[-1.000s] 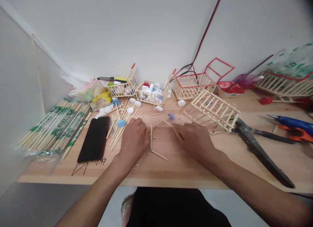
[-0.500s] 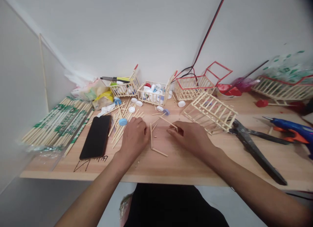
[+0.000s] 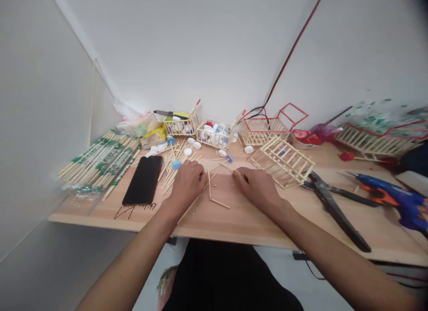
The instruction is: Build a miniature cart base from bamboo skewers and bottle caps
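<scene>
My right hand (image 3: 256,184) pinches the end of a thin wooden stick (image 3: 227,167), which points up and left over the table. My left hand (image 3: 188,180) rests on the table with its fingers curled; what they hold, if anything, is hidden. Between the hands lie an upright-pointing stick (image 3: 209,184) and a shorter stick (image 3: 220,204), their ends meeting in an angle. A small cut bit (image 3: 216,185) lies beside them. Just beyond my left hand are a blue bottle cap (image 3: 176,165) and a loose pile of cut sticks (image 3: 166,171).
Stick-built baskets stand along the wall, one full of bottle caps (image 3: 217,134). A tipped stick frame (image 3: 287,159), black-handled cutters (image 3: 337,213) and a blue glue gun (image 3: 394,192) lie right. Left are a phone (image 3: 142,180) and wrapped chopsticks (image 3: 100,161).
The camera view has shifted, so the table's things sit differently in the picture. Both hands stay in nearly the same place, and the right hand still pinches its stick.
</scene>
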Demonstrator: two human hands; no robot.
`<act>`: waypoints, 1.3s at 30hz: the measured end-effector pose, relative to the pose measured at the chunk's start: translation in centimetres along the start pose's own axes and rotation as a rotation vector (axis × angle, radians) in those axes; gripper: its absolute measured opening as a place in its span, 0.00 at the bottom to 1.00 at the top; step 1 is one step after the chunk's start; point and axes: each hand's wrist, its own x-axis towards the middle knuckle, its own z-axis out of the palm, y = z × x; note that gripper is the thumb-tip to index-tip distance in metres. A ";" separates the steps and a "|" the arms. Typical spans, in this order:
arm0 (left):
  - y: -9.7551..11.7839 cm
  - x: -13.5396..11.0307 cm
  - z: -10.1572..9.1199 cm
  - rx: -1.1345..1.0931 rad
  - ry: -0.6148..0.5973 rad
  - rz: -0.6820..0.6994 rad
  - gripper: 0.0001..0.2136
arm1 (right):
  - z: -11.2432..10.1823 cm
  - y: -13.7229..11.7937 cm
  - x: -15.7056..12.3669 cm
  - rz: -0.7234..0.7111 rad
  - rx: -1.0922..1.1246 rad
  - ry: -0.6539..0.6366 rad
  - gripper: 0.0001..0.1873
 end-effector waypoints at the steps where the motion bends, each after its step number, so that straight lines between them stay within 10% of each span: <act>1: -0.1 -0.1 0.0 -0.007 0.008 0.000 0.09 | 0.0 0.0 -0.1 -0.013 -0.010 0.009 0.20; 18: 1.8 0.2 -1.1 0.047 0.141 -0.072 0.07 | -0.2 -0.5 -1.0 -0.099 -0.062 0.074 0.20; 39: 5.6 3.5 2.0 0.251 0.007 -0.101 0.12 | 0.1 -0.2 -0.5 -0.054 -0.098 0.047 0.19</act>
